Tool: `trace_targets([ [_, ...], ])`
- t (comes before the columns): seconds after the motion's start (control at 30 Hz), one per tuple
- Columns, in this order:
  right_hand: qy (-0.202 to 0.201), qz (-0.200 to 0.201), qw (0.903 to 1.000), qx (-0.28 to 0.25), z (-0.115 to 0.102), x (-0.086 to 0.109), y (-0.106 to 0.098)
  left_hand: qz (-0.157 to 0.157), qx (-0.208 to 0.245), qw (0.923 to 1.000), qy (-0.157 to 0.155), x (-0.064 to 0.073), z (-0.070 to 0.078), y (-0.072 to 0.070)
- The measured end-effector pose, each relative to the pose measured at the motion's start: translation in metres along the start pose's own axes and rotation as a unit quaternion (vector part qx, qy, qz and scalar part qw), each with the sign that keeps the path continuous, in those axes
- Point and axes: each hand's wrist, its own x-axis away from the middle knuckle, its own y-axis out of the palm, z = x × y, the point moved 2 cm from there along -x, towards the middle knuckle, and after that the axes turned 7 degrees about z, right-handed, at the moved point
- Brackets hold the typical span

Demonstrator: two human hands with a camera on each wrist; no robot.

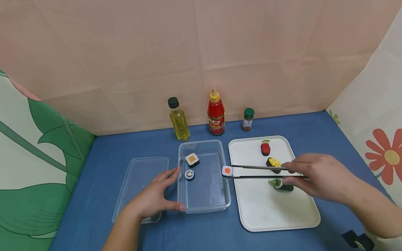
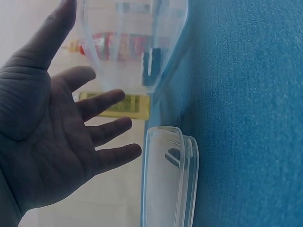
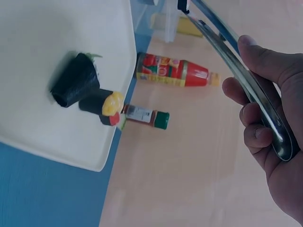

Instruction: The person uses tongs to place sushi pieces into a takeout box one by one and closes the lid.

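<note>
My right hand [image 1: 322, 176] grips metal tongs [image 3: 258, 101]. Between their tips is a white-and-black sushi roll [image 1: 227, 171] with an orange centre, over the right rim of a clear plastic container [image 1: 210, 189]. Inside that container lie a squarish sushi roll [image 1: 192, 160] and a smaller round roll [image 1: 189, 174]. At the container's left side, my left hand [image 1: 153, 196] is spread with fingers extended; whether it touches the wall I cannot tell. Under the tongs, a white tray [image 1: 275, 213] bears a red-topped sushi [image 1: 265, 148], a yellow-topped one [image 1: 273, 163] and a green-topped one [image 1: 283, 185].
A clear lid [image 1: 141, 169] lies left of the container, partly hidden by my left hand. Along the back stand an oil bottle [image 1: 180, 123], a red sauce bottle [image 1: 216, 116] and a small green-capped jar [image 1: 247, 120]. Blue cloth [image 1: 204, 238] covers the table.
</note>
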Motion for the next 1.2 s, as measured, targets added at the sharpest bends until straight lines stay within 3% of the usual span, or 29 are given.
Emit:
trace_targets([
  [0.23, -0.019, 0.006, 0.9997, -0.015, -0.006, -0.009, 0.01, -0.001, -0.004, 1.0, 0.0, 0.0, 0.0, 0.0],
  [0.57, -0.006, -0.036, 0.9987, -0.034, -0.013, -0.023, 0.028, 0.0, -0.003, 1.0, -0.004, 0.001, 0.001, 0.002],
  [1.2, -0.028, -0.076, 0.994, -0.073, -0.025, -0.056, 0.064, 0.001, 0.003, 1.0, 0.0, 0.001, 0.002, 0.0],
])
